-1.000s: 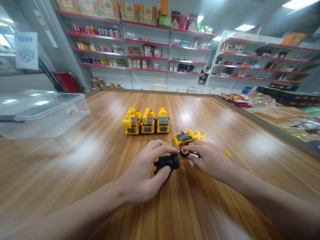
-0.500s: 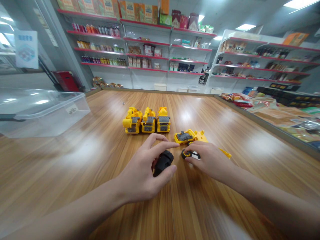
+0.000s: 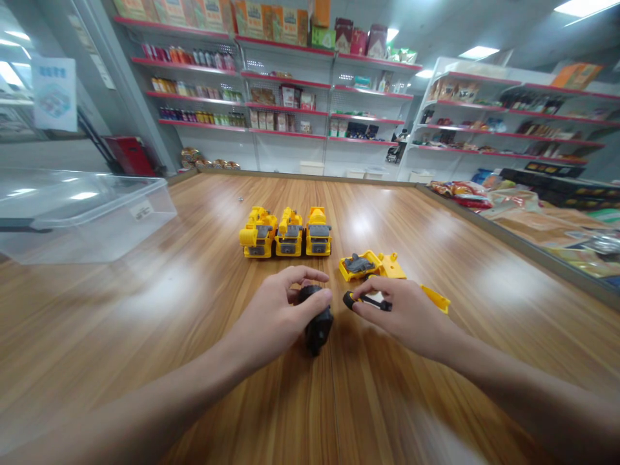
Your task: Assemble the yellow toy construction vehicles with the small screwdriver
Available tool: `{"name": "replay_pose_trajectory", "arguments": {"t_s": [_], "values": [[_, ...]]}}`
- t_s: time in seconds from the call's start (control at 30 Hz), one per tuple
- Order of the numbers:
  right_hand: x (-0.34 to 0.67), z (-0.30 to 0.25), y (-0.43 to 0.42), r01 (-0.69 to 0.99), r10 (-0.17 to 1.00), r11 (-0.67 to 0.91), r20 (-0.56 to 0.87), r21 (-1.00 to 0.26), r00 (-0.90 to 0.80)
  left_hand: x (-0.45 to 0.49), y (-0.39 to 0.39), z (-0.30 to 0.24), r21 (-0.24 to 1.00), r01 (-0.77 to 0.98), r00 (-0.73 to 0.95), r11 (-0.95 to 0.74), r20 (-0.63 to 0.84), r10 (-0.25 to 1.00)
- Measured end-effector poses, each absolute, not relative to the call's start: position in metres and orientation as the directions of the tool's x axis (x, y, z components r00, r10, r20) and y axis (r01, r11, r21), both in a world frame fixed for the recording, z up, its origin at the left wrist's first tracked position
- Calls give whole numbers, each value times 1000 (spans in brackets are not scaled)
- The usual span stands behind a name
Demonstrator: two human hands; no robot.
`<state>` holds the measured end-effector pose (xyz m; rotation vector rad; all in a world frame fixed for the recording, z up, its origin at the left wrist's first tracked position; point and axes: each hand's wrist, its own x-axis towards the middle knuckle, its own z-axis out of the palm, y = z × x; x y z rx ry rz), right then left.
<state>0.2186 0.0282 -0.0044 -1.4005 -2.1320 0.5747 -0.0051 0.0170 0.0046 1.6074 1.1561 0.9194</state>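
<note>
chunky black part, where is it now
In the head view, the chunky black part is near the middle, in the left hand, on the near side of the three yellow toy vehicles.

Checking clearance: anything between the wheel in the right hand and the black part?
Only the thumb of the left hand, across the top of the black part; nothing else visible lies between that part and the wheel.

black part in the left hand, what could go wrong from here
The black part could slip from the grip of the left hand, since its lower end juts out uncovered. The small wheel in the grip of the right hand might roll if let go. That hand might also nudge the yellow pieces lying close by.
</note>
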Motion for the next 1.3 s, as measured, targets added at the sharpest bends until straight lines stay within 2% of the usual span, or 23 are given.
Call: {"name": "replay_pose_trajectory", "arguments": {"t_s": [0.1, 0.2, 0.3, 0.37, 0.67, 0.8, 1.1, 1.3], "values": [[216, 2, 28, 584, 946, 298, 152, -755, -286, -7, 19, 2, 946, 299, 193, -123, 67, 979], [215, 5, 28, 329, 965, 81, -8, -941, -261, -8, 19, 2, 964, 253, 196, -84, 34, 980], [216, 7, 27, 81, 944, -77, -99, -994, -314, -8, 16, 3, 988, 155, 282, -23, -22, 959], [217, 6, 27, 18, 930, -125, -124, -992, -346, -6, 13, 3, 993, 116, 327, -12, -27, 945], [217, 3, 25, -14, 923, -162, -146, -987, -357, -3, 11, -1, 910, 340, 336, -235, 116, 935], [215, 2, 25, -13, 921, -154, -139, -988, -363, -4, 12, -6, 878, 395, 328, -271, 141, 934], [211, 0, 21, -12, 933, -133, -122, -991, -338, -3, 13, -8, 832, 455, 293, -316, 195, 936], [212, -3, 20, 79, 938, -22, -48, -997, -343, -2, 10, -8, 849, 402, 333, -342, 212, 919]]}}
